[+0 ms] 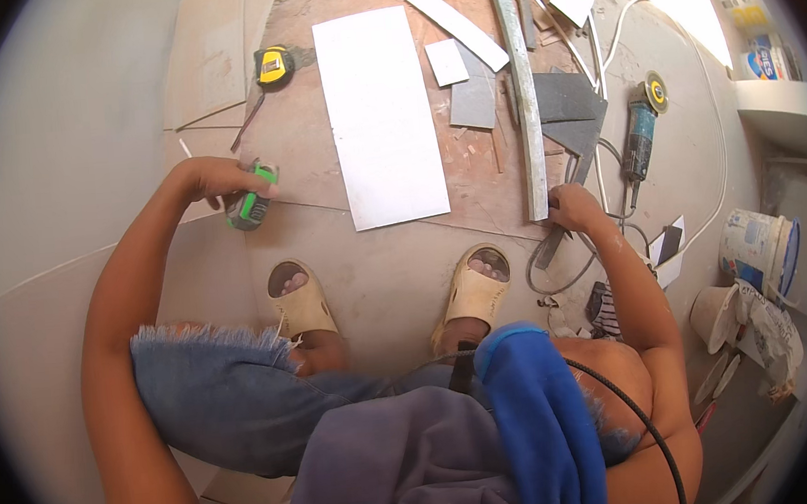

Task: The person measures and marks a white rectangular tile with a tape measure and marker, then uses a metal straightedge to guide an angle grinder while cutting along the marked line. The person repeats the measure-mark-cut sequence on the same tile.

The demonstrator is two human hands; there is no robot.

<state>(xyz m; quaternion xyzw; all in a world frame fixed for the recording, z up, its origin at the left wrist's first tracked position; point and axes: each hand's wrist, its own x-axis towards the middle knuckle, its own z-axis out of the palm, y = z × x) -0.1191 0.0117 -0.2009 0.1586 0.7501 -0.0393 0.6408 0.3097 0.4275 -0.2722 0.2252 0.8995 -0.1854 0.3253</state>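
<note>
My left hand (pixel 218 178) is closed around a green and black tape measure (pixel 252 199), held low over the floor to the left of my feet. A thin white stick (pixel 185 149) pokes out beside that wrist; I cannot tell whether the hand holds it. At the right, my right hand (pixel 575 208) has its fingers closed at the near end of a long grey metal bar (pixel 528 119). Between my hands lies a large white rectangular tile (pixel 384 121), flat on the floor. The right fingertips are partly hidden.
Beyond the left hand lies a yellow and black tape measure (pixel 273 65). Cut pieces, including a white strip (pixel 452 25) and a dark grey piece (pixel 567 97), surround the bar. An angle grinder (pixel 641 134) with its cord rests at right, near buckets (pixel 754 248).
</note>
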